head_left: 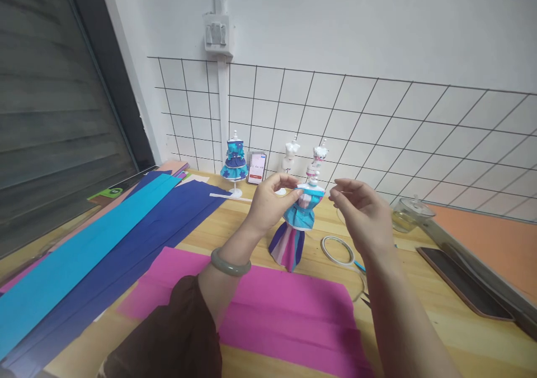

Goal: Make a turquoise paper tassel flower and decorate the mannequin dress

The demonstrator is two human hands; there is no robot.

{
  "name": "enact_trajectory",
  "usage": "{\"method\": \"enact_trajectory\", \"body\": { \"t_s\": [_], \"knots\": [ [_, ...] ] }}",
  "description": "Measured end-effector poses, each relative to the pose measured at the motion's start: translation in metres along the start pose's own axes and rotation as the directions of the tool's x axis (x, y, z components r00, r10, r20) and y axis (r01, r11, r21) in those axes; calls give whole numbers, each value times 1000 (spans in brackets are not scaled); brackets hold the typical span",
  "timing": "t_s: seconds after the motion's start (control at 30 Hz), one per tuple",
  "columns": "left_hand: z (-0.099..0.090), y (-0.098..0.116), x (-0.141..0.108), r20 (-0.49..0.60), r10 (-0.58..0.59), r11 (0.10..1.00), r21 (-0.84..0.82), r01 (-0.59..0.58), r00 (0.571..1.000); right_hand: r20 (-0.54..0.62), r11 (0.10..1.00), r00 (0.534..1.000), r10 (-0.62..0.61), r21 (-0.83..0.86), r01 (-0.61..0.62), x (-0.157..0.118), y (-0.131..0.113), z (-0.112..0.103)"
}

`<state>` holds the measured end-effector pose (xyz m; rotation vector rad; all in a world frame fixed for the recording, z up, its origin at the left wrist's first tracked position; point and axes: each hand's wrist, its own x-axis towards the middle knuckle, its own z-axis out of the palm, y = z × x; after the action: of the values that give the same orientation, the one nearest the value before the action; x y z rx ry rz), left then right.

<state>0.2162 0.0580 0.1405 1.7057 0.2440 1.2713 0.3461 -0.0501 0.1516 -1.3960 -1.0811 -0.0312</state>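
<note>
A small dress form (312, 179) stands on the table, wearing a paper dress (300, 218) with a turquoise and pale pink top and a striped skirt in purple, pinks and blue. My left hand (271, 202) pinches the upper left edge of the dress top between thumb and fingers. To the right of the form, my right hand (364, 213) is held in the air with thumb and fingertips close together, apart from the dress. Whatever may be between those fingertips is too small to make out. Under my forearms lies a magenta crepe paper sheet (289, 305).
A roll of tape (337, 250) lies right of the form. Blue paper strips (104, 238) cover the left side. Behind stand a blue-dressed form (235, 162), a phone (256, 168) and two white forms (291, 155). A dark phone (464, 283) and glass cup (411, 215) are at right.
</note>
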Motion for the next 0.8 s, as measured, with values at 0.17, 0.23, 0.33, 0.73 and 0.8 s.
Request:
{"method": "enact_trajectory", "body": {
  "t_s": [0.17,0.23,0.33,0.73,0.8],
  "knots": [
    [1,1,0,0,0,1000,2,0,1000,29,997,997,64,35,-65,2,-6,-5],
    [1,1,0,-4,3,1000,3,-3,1000,92,998,993,70,1,-70,1,-10,-4],
    [1,2,-1,-6,7,1000,7,-7,1000,143,995,987,76,-74,-66,-2,-13,-1],
    [1,1,-2,37,-1,1000,22,0,999,92,997,995,43,-75,-36,-2,-10,1],
    [1,2,-2,37,0,1000,22,-1,999,87,997,996,38,-63,-32,-3,-8,1]
  ]
}}
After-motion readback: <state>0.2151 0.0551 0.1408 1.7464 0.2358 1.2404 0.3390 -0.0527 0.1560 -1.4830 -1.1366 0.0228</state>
